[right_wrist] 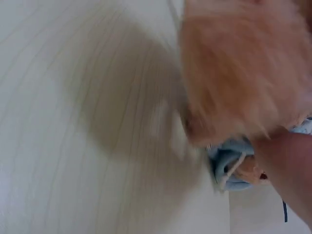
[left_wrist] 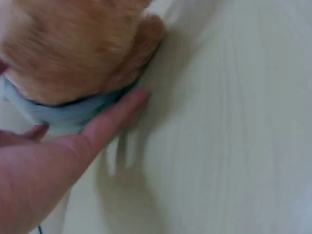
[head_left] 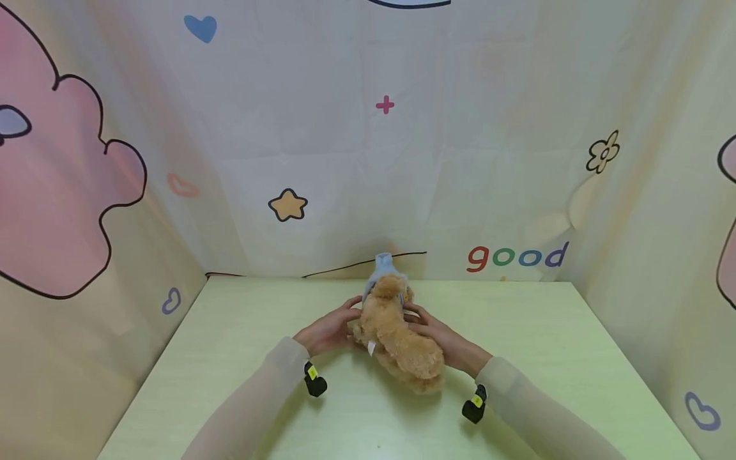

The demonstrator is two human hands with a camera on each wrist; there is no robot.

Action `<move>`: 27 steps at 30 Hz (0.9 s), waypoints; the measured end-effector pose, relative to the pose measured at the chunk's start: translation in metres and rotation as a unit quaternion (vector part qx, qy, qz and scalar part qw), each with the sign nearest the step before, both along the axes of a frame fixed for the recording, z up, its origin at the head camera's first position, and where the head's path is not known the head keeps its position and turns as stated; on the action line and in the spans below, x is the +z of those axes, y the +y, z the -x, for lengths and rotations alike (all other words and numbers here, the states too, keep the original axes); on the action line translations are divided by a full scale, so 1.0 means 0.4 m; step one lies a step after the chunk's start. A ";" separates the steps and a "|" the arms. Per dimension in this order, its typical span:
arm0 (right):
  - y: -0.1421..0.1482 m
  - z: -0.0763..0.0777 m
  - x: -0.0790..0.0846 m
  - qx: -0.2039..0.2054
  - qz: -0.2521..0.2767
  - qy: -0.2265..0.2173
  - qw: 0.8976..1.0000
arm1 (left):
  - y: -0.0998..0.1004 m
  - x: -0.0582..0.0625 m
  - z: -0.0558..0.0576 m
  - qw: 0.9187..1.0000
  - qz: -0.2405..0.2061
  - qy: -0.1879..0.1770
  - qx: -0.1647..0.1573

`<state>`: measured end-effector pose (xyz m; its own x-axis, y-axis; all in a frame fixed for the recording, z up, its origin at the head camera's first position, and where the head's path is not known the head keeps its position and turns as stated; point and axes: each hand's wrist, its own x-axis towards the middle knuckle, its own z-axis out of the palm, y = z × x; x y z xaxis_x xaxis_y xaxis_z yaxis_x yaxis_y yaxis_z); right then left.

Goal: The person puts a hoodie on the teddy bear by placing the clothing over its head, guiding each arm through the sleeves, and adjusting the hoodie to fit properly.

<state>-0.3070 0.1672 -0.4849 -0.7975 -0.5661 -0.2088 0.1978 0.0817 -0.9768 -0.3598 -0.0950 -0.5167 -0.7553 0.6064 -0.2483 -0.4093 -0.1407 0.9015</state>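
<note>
A tan furry plush toy [head_left: 397, 332] with a light blue garment [head_left: 381, 271] lies tilted between two hands at the middle of the table. A small white tag [head_left: 371, 348] sticks out from its fur. The left hand [head_left: 330, 329] grips the toy's left side; in the left wrist view its thumb [left_wrist: 114, 114] runs along the blue cloth band [left_wrist: 73, 109]. On the opposite side the right hand [head_left: 445, 335] holds the toy, its fingers partly behind the fur. Blurred fur [right_wrist: 243, 68] fills much of the right wrist view, hiding most of that hand.
A pale green table [head_left: 230, 358] spreads around the toy. Behind it and on both sides hang printed curtains [head_left: 374, 160], the rear one meeting the table's far edge. Black wrist cameras [head_left: 315, 380] sit on both sleeves.
</note>
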 end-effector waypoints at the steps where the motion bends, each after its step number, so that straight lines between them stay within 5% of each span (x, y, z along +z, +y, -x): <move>1: 0.001 0.000 -0.001 0.007 0.000 -0.001 1.000 | 0.002 0.000 -0.004 1.000 -0.015 -0.013 -0.008; 4: -0.001 0.003 -0.013 0.034 -0.006 0.006 0.999 | 0.013 0.007 -0.012 1.000 -0.024 0.001 0.003; 7: 0.000 0.007 -0.020 0.050 -0.034 0.038 0.997 | 0.028 0.027 -0.018 0.996 0.031 0.047 0.064; 10: 0.011 0.011 -0.013 0.026 -0.074 0.064 0.995 | 0.036 0.056 -0.022 0.977 0.137 0.105 0.122; 13: 0.030 0.017 0.011 -0.027 -0.112 0.088 0.989 | 0.035 0.085 -0.025 0.953 0.226 0.148 0.138; 16: 0.046 0.026 0.038 -0.070 -0.134 0.127 0.980 | 0.029 0.105 -0.029 0.942 0.267 0.175 0.105; 21: 0.059 0.037 0.051 -0.094 -0.195 0.208 0.954 | 0.009 0.118 -0.029 0.951 0.234 0.200 0.009; 23: 0.059 0.041 0.039 -0.094 -0.227 0.234 0.941 | 0.000 0.120 -0.028 0.948 0.231 0.217 -0.023; 27: 0.056 0.043 0.019 -0.104 -0.282 0.317 0.900 | -0.005 0.120 -0.026 0.922 0.273 0.269 -0.056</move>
<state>-0.3244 0.1897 -0.4775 -0.9337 -0.3381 0.1181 -0.3166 0.6253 -0.7133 -0.3493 -0.0968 -0.4687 -0.7980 0.5843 -0.1475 0.1336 0.4101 0.9022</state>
